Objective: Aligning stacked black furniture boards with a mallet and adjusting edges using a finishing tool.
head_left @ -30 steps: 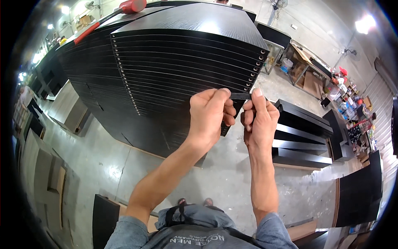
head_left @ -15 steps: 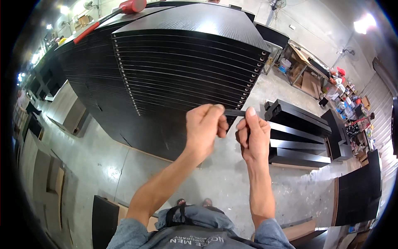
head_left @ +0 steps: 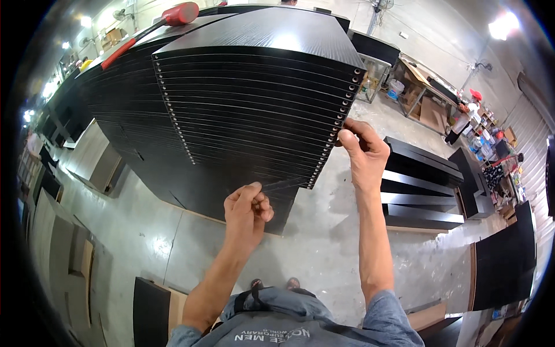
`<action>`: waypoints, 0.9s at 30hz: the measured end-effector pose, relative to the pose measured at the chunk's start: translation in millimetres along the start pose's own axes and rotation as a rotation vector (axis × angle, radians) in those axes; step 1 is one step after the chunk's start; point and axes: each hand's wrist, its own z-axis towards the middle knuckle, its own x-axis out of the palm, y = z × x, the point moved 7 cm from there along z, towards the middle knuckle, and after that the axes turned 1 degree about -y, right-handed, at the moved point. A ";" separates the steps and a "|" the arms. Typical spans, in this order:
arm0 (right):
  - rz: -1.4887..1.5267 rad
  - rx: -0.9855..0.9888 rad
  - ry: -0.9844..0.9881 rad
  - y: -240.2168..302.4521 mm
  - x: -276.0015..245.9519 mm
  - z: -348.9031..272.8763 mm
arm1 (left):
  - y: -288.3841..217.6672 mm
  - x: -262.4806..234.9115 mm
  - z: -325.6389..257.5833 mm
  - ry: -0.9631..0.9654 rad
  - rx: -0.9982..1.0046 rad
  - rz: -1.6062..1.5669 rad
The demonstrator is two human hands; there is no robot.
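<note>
A tall stack of black panels point(head_left: 260, 75) stands before me, with round metal-rimmed holes in columns along its edges. Low in front of the stack, my left hand point(head_left: 248, 208) is closed in a pinch on a thin dark strip point(head_left: 283, 184) that points rightward. The strip blends into the black panels, so its far end is hard to make out. At the stack's right edge, beside the column of holes, is my right hand point(head_left: 367, 153). Its thumb and fingers are curled together; what lies between them, if anything, is hidden.
A red-headed mallet point(head_left: 180, 14) lies on panels at the far left. Long black boards point(head_left: 422, 199) are piled on the floor at right. Another black panel point(head_left: 502, 263) stands lower right. A person in a red cap point(head_left: 471, 110) is by the far workbench point(head_left: 425, 84).
Both hands held the dark strip between them earlier. My left hand has moved down and left with a strip; my right hand has let go of that end and risen to the stack's right edge.
</note>
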 end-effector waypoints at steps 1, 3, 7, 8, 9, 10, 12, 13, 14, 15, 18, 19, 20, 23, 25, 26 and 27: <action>0.004 0.000 0.002 -0.1 1.9 0.2 | -0.8 0.5 0.3 -0.002 0.003 0.001; -0.031 0.008 0.003 2.2 3.5 0.6 | -1.2 5.6 0.2 0.013 -0.005 -0.007; -0.007 0.097 -0.011 11.6 4.3 -7.0 | -19.0 56.1 5.9 0.107 0.045 0.048; -0.112 0.001 -0.121 22.4 -2.1 -13.9 | -27.4 70.9 10.5 0.172 0.092 0.104; -0.216 -0.096 -0.231 34.8 -7.3 -20.6 | -34.8 84.3 14.1 0.237 0.138 0.160; -0.387 -0.342 -0.211 59.4 -1.8 -24.2 | -39.5 91.6 18.1 0.228 0.141 0.156; -0.671 -0.655 -0.038 87.9 7.7 -28.1 | -43.3 108.6 25.3 0.248 0.123 0.225; -0.769 -0.738 0.055 95.4 14.7 -30.9 | -44.2 113.4 27.1 0.249 0.117 0.222; -0.774 -0.733 0.058 94.1 13.9 -29.1 | -45.0 118.5 28.3 0.271 0.123 0.232; -0.810 -0.766 0.052 93.1 14.7 -26.5 | -44.4 121.4 29.6 0.292 0.128 0.242; -0.845 -0.829 0.036 86.1 15.3 -18.0 | -36.5 125.5 33.8 0.316 0.116 0.234; -0.844 -0.858 0.023 84.5 16.6 -16.7 | -34.9 127.0 34.2 0.332 0.114 0.230; -0.860 -0.874 0.031 83.4 19.1 -14.5 | -34.4 127.4 35.2 0.328 0.112 0.230; -0.859 -0.883 0.016 73.6 20.6 -10.2 | -35.3 126.9 38.0 0.269 0.141 0.248; -0.848 -0.868 0.002 71.7 21.7 -13.0 | -36.0 124.7 35.0 0.200 0.182 0.299; -0.838 -0.857 -0.017 71.7 21.3 -15.2 | -34.6 123.6 35.6 0.194 0.180 0.298; -0.836 -0.854 -0.012 70.8 21.8 -17.5 | -34.6 123.5 36.1 0.195 0.193 0.313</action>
